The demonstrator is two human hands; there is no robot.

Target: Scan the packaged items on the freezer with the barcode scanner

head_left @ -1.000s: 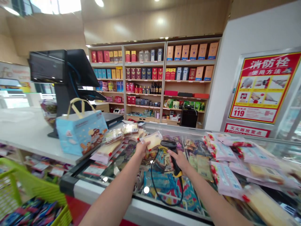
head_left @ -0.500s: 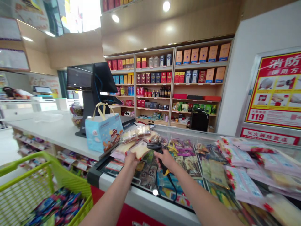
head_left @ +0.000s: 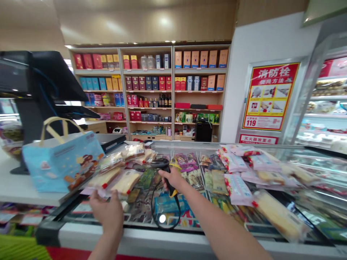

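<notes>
My right hand point(head_left: 171, 177) is wrapped round the handle of a black barcode scanner point(head_left: 159, 163), its head turned toward the left and its cable looping down. Over the glass top, my left hand point(head_left: 107, 209) has its fingers apart and holds nothing. Just beyond those fingertips lies a packaged slice of bread point(head_left: 127, 181) in clear wrap with a red tie. More wrapped bread point(head_left: 111, 160) is piled behind it. Farther right rest several pink-and-white bread packs point(head_left: 238, 189) and a long clear bread pack point(head_left: 279, 213).
A light blue bag point(head_left: 58, 162) with cream handles stands on the counter at left, in front of a black checkout monitor point(head_left: 51, 76). The glass-topped case point(head_left: 130, 231) holds many small snack packs. Shelves of boxes point(head_left: 148, 72) line the back wall.
My left hand has let go of the bread pack and drawn back toward me, fingers opening. The view has swung right. The scanner stays in my right hand.
</notes>
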